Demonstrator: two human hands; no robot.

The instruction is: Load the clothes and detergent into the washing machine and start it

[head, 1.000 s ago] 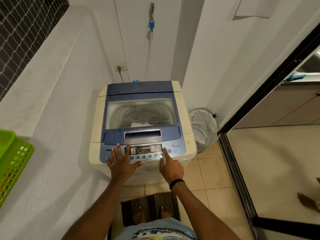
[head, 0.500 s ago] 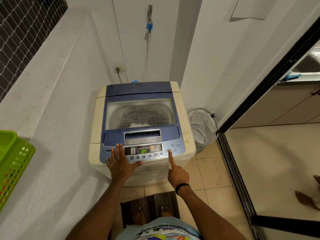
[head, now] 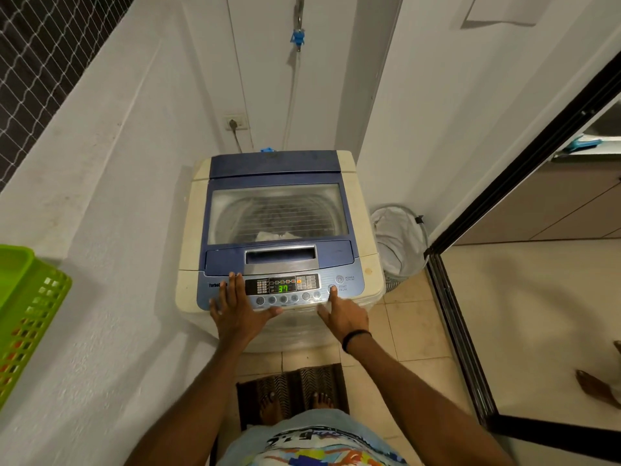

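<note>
A: What sits at the far left of the frame?

B: A green basket (head: pixel 23 317) at the left edge, resting on the white ledge, well apart from the machine.

A: And my left hand?

B: Your left hand (head: pixel 235 309) lies flat on the left part of the control panel (head: pixel 279 290), fingers spread and straight, thumb stretched out to the right along the panel's lower edge. It grips nothing.

A: Where is the washing machine?

B: The washing machine (head: pixel 280 237) stands in the centre of the frame, against the white wall. Its lid (head: pixel 277 213) is down, and through the clear window you can see pale clothes (head: pixel 275 235) lying in the drum. The display (head: pixel 283 288) shows a green 37.

A: My right hand?

B: Your right hand (head: pixel 342 314) is just right of centre, below the panel's right end. The index finger is stretched out with its tip on the round button beside the START/PAUSE label; the other fingers are curled in. A black band circles that wrist. It holds nothing.

A: Anything further right?

B: A white laundry bag (head: pixel 398 240) sits on the floor just beside the machine's right side. Beyond it a black door frame (head: pixel 470 210) runs diagonally. Your bare feet stand on a striped mat (head: pixel 292 388) at bottom centre.
</note>
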